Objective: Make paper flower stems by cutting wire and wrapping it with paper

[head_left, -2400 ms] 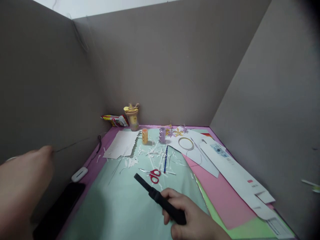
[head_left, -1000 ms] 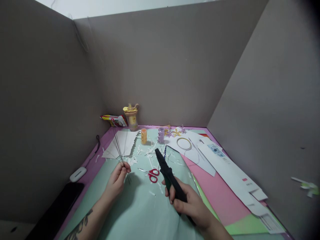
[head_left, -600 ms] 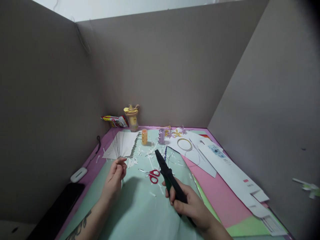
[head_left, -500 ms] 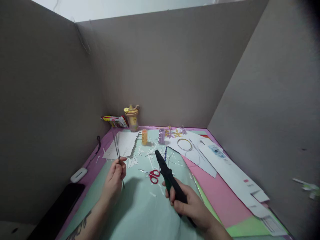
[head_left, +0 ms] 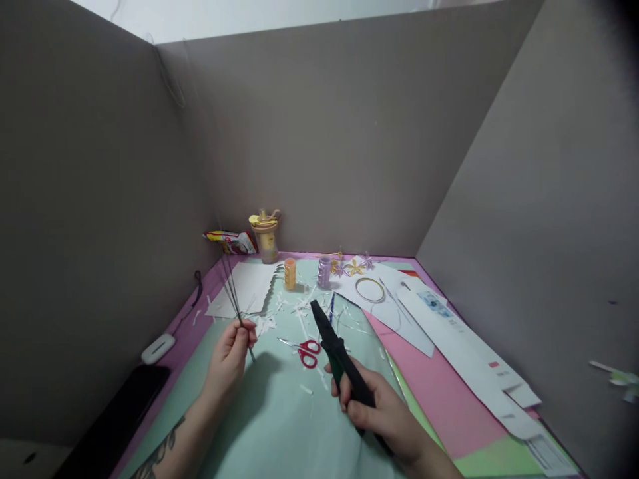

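My left hand (head_left: 230, 354) pinches a thin bundle of dark wires (head_left: 230, 291) that stand up and lean to the back left, above the mint-green sheet (head_left: 279, 426). My right hand (head_left: 382, 412) is wrapped round the handles of black pliers (head_left: 333, 346), whose nose points to the back left. Red-handled scissors (head_left: 305, 350) lie on the sheet between my two hands. A blue pencil (head_left: 331, 309) lies just behind the pliers' tip.
Cardboard walls close in three sides. At the back stand a yellow-lidded cup (head_left: 265, 236), an orange spool (head_left: 289, 273) and a lilac spool (head_left: 324, 271), with paper flowers (head_left: 354, 267), a tape ring (head_left: 370, 289), white sheets (head_left: 244, 287), pink paper (head_left: 434, 379), paper scraps. A white device (head_left: 158, 348) lies left.
My left hand came in from the near left with the wires and now holds them over the sheet. The wires fanned out and drew together again. My right hand raised the pliers.
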The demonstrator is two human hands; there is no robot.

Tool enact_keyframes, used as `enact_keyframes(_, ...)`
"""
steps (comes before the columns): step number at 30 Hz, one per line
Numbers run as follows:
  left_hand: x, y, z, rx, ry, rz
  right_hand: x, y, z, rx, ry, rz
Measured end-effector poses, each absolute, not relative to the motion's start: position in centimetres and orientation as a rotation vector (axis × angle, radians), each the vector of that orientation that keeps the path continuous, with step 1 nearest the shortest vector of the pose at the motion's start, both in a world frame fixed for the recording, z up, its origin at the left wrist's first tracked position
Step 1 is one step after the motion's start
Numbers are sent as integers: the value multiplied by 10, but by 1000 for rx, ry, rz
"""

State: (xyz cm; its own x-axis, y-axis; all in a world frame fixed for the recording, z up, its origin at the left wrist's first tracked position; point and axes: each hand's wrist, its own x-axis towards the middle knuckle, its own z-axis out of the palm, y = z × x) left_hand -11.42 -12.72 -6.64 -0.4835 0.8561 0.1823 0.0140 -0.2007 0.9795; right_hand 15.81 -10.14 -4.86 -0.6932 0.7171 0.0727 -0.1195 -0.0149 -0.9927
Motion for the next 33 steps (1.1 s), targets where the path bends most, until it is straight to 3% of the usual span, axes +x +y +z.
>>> enact_keyframes(12, -102, -140, -42, 1010, 1495, 1407, 164, -98, -47, -697, -1526, 1673)
enact_keyframes(23, -77, -158, -24, 1331, 1306, 562, 171, -81, -63, -870, -884, 1479)
enact_keyframes(33, -59, -157, -24, 1458, 1235, 418, 187, -71, -49, -909, -824, 1270)
